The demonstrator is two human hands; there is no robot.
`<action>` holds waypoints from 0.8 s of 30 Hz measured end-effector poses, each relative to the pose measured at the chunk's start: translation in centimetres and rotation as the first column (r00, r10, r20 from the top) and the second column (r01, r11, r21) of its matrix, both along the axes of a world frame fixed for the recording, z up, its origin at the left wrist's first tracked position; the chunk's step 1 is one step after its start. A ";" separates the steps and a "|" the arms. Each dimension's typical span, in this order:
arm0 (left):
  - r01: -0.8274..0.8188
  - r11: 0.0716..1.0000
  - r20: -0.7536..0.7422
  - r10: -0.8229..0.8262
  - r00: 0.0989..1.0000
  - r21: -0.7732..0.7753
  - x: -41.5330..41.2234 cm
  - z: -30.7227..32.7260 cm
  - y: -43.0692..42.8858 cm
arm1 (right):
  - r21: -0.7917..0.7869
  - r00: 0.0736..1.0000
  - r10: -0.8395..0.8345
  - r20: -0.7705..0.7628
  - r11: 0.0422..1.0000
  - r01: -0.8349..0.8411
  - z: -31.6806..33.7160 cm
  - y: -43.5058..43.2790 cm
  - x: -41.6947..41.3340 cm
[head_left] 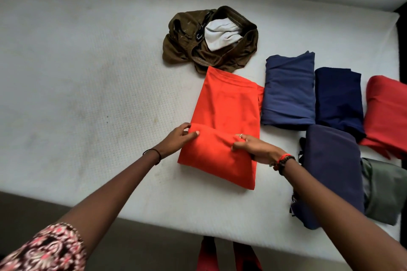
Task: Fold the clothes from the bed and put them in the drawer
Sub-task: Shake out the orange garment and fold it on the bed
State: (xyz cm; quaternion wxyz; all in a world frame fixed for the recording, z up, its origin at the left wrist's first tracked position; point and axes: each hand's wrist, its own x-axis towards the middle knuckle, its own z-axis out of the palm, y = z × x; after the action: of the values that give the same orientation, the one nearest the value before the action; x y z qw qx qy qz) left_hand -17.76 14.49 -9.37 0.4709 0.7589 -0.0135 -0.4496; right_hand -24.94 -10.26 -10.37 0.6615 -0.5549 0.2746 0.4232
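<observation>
An orange garment (226, 112) lies flat on the white mattress (88, 72), its near end folded up over itself. My left hand (178, 138) pinches the left end of that folded edge. At the right end of the same fold, my right hand (253, 146) grips the cloth. Beyond the orange piece, a crumpled brown garment (189, 50) with a white lining lies unfolded.
Folded clothes sit in a group on the right: a blue one (288, 90), a navy one (339, 99), a red one (387, 114), a dark blue one (330, 171) and a grey-green one (387, 191). The mattress edge runs along the bottom; red cloth (207, 255) shows below it.
</observation>
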 end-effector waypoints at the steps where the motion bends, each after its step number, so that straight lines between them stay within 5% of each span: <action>1: -0.043 0.998 -0.017 0.044 0.999 0.034 0.2 -0.9 -0.5 | -0.035 0.999 -0.032 -0.009 0.999 0.031 -0.7 -0.3 0.3; 7: -0.162 0.960 0.116 0.139 0.984 0.227 0.4 -3.6 -3.4 | -0.303 0.998 -0.037 0.045 0.952 0.049 -4.4 -0.5 1.4; 11: -0.167 0.937 0.261 0.086 0.961 0.307 -0.2 -3.7 -3.8 | -0.475 0.985 0.111 0.132 0.879 -0.035 -4.5 0.1 1.5; 14: -0.201 0.923 0.716 -0.104 0.690 0.327 -1.3 -3.0 -3.5 | -0.768 0.913 0.314 0.262 0.640 0.000 -3.7 1.8 0.4; 17: -0.051 0.925 0.859 -0.327 0.394 0.376 -3.3 -2.6 -3.2 | -0.883 0.732 0.508 0.454 0.369 0.291 -2.4 4.7 -1.7; 20: 0.145 0.869 0.800 -0.493 0.340 0.474 -5.5 -3.2 -2.8 | -0.889 0.547 0.703 0.455 0.390 0.238 -2.4 6.7 -3.9; 24: 0.242 0.738 0.667 -0.674 0.318 0.630 -6.3 -5.2 -1.7 | -0.930 0.504 0.792 0.345 0.359 0.073 -4.3 7.1 -6.3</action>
State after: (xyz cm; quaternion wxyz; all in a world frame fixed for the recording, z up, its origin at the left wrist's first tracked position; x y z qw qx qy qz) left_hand -24.09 12.81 -14.57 0.0685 0.9183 -0.3743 -0.1091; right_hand -31.25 -3.18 -14.63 0.1953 -0.9764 -0.0171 0.0906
